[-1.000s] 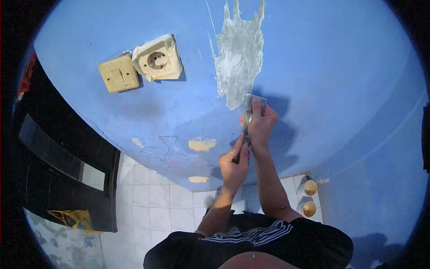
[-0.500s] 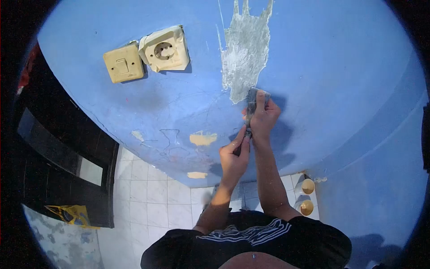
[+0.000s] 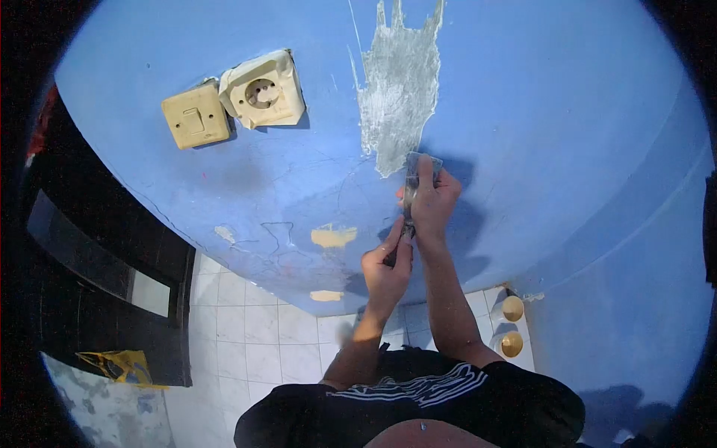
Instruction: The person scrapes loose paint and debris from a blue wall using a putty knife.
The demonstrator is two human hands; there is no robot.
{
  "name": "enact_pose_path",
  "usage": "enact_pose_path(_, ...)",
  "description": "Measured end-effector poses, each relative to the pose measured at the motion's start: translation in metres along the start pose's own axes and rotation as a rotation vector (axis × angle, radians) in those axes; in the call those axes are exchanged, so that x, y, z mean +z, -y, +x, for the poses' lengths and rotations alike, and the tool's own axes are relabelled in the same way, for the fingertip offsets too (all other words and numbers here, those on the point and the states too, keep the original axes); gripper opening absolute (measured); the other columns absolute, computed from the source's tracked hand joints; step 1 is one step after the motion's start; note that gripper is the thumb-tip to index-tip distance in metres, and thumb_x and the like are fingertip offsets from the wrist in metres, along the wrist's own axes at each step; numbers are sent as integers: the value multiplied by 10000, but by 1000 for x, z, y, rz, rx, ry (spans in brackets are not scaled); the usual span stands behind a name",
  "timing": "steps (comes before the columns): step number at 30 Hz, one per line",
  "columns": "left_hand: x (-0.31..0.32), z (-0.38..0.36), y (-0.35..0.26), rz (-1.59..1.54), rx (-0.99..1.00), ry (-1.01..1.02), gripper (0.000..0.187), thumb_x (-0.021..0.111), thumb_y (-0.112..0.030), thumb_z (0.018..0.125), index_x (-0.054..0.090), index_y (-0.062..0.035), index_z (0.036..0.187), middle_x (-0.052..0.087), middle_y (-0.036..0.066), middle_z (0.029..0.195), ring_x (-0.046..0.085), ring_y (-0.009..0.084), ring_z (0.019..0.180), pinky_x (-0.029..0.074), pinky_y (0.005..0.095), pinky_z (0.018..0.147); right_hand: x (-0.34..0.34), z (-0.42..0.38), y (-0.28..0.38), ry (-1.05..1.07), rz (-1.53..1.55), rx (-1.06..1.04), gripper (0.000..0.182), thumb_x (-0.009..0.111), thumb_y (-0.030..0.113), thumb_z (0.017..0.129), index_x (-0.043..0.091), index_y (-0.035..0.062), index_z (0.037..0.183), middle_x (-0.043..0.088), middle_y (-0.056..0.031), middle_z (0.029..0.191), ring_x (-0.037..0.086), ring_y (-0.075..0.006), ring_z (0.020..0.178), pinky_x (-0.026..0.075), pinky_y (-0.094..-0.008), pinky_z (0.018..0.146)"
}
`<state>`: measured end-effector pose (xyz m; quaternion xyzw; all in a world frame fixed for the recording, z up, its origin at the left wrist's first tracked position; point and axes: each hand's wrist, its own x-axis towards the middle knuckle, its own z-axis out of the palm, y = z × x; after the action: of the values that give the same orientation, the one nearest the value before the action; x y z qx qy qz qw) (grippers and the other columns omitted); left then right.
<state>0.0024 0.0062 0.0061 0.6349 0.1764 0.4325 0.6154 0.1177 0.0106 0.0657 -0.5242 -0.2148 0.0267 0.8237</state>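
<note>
Head view: a blue wall fills most of the frame, its scraped grey patch at upper centre. Just below the patch, at centre, is a metal scraper. The right hand pinches its blade, probably for firm pressure; the left hand clasps the handle, likely steadying it. Fingers hide much of the handle; whether the blade edge touches the wall is unclear.
</note>
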Motion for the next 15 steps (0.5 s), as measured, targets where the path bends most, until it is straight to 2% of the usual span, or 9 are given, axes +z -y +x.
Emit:
enact_pose_path(2,-1,0,2,17,23,-8,346,589,-9,937,616,-17,1282,536,-56,667,458,14,585,388,192,519,1,-1,1,23,-7,7,375,570,313,990,612,15,767,595,-60,560,541,-109,414,424,-260,381)
enact_pose_path(5,5,13,-1,-18,1,-19,340,587,-4,935,624,-19,1273,543,-49,656,458,23,570,393,199,513,8,9,12,-11,-12,-71,389,572,312,989,605,12,745,589,-48,561,544,-111,421,423,-264,386)
enact_pose_path(7,14,23,-13,-54,56,-15,330,589,-4,934,634,-21,1261,546,-40,647,459,32,555,399,205,511,11,21,23,-62,7,-147,409,549,287,999,618,7,709,585,-25,554,541,-108,430,414,-283,403)
enact_pose_path(11,3,4,6,35,122,-8,332,588,-8,937,628,-13,1266,538,-36,633,462,34,552,394,202,504,-7,10,-12,-24,-169,-137,388,584,290,986,604,15,712,576,-18,574,510,-97,428,408,-270,396)
enact_pose_path(13,0,-2,13,-109,-42,-1,328,588,-18,942,624,-3,1267,540,-35,634,468,30,546,389,196,491,-6,9,-31,-74,-182,-222,418,563,278,990,611,-17,698,583,4,590,503,-76,552,418,-300,510)
enact_pose_path(15,9,11,-3,-108,-27,-9,327,590,-23,943,622,1,1267,542,-37,635,468,26,544,385,194,484,-4,19,-4,-45,-191,-168,403,570,271,987,614,-17,708,584,6,609,488,-68,590,412,-297,534)
